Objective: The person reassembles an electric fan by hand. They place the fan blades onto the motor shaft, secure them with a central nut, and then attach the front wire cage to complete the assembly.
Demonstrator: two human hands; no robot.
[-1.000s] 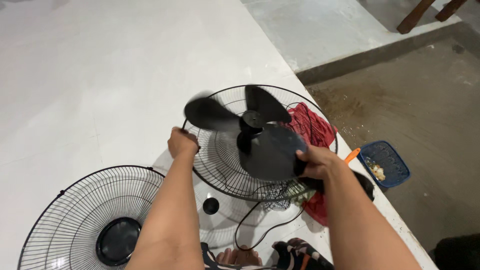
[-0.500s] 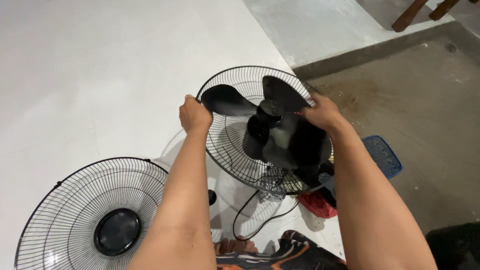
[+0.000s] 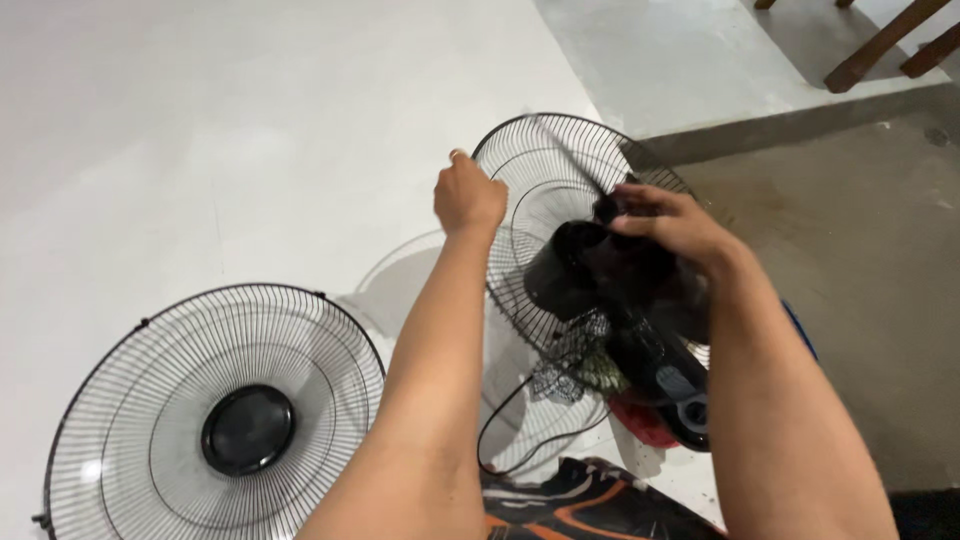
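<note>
My left hand (image 3: 468,196) grips the left rim of the black wire rear grille (image 3: 545,160) of a fan, which is tilted up off the white floor. My right hand (image 3: 672,226) is closed over the hub of the black fan blade (image 3: 585,272) that sits in front of that grille. Below the blade is the black motor housing (image 3: 672,385). A black cord (image 3: 497,432) loops from the fan down to the floor. The far side of the blade is hidden by my right hand and forearm.
The loose front grille (image 3: 215,420) with its black centre cap lies flat on the white floor at lower left. A red cloth (image 3: 640,422) lies under the motor. At the right the floor steps down to rough concrete (image 3: 860,230). Wooden legs (image 3: 880,45) stand at top right.
The fan has been lifted and tilted further up and to the right. My right hand went from the blade's lower edge to its hub. My left hand stayed on the grille rim.
</note>
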